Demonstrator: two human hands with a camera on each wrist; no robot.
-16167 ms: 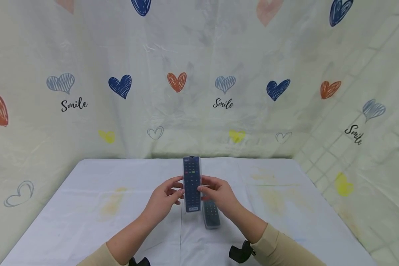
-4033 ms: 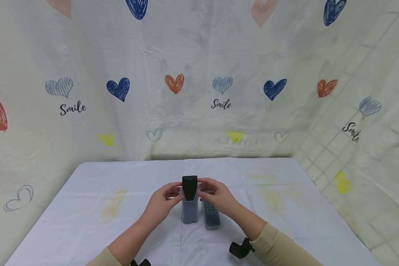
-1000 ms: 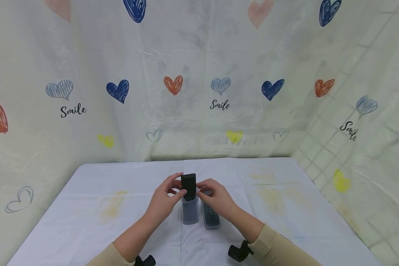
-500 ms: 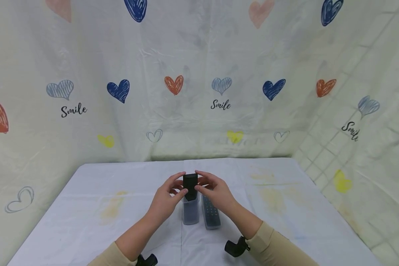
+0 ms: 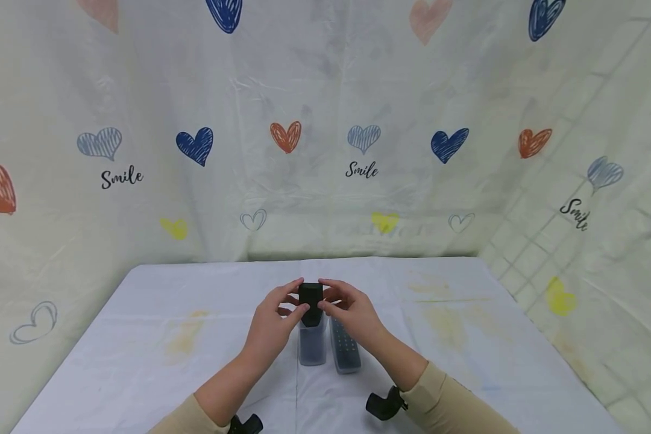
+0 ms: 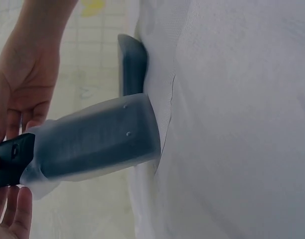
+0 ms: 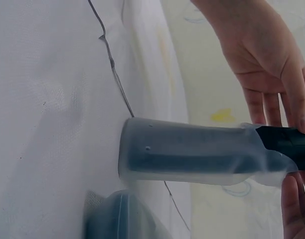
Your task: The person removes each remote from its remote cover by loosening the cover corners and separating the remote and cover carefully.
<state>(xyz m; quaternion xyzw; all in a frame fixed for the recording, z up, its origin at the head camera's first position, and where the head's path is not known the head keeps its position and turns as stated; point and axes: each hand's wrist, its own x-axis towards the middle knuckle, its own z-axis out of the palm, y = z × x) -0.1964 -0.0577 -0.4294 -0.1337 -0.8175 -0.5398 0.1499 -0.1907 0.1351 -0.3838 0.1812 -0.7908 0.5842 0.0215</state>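
Observation:
A dark remote control (image 5: 310,295) is held end up at the table's middle, its back toward me. A frosted, see-through cover (image 5: 311,346) encloses its lower part, and the bare black end sticks out at the top. My left hand (image 5: 271,319) pinches that bare end from the left, thumb in front. From the right, my right hand (image 5: 355,310) pinches the same end. In the left wrist view the cover (image 6: 97,137) bunches loosely around the black end (image 6: 15,154). The right wrist view shows the cover's closed end (image 7: 130,149) close over the cloth.
A second covered remote (image 5: 345,349) lies buttons up, just right of the held one. White cloth with yellowish stains covers the table (image 5: 141,337). A heart-printed curtain (image 5: 325,199) hangs behind it. Black wrist cameras (image 5: 385,402) sit near both cuffs.
Earlier the held remote showed its buttons; now its back faces me and its top end is bare. My right hand has come up onto the bare end within the last second.

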